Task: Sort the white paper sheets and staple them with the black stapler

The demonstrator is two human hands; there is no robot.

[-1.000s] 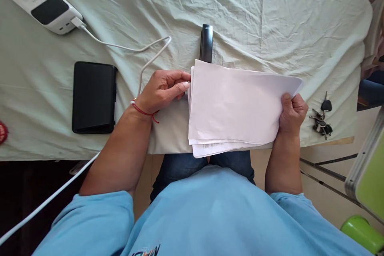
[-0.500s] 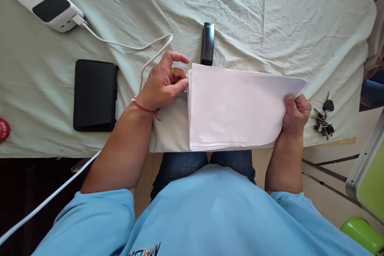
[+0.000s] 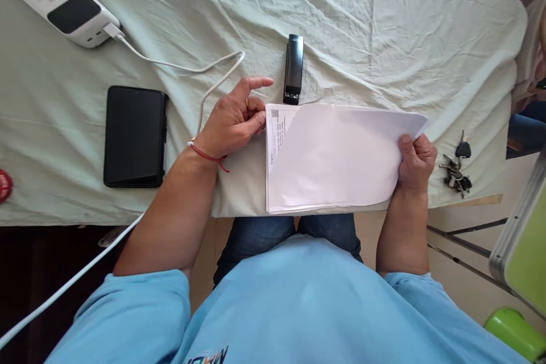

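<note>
A stack of paper sheets lies at the table's front edge. Its top sheet is blank and bows up towards the right; along the left, a printed sheet shows from under it. My right hand is closed on the right end of the stack, thumb on top. At the upper left corner, my left hand pinches the paper's edge between thumb and bent fingers, its index finger stretched out. Just beyond the stack's far edge sits a black stapler, close to that index fingertip.
Left of my left arm lies a black tablet. A white cable runs from a white power strip past my left wrist. Keys lie right of my right hand. A red round object is at the far left.
The top sheet's left edge has shifted right and lifted away, uncovering print beneath. The stack sits slightly nearer me, so more of the stapler shows. My right hand has moved slightly left.
</note>
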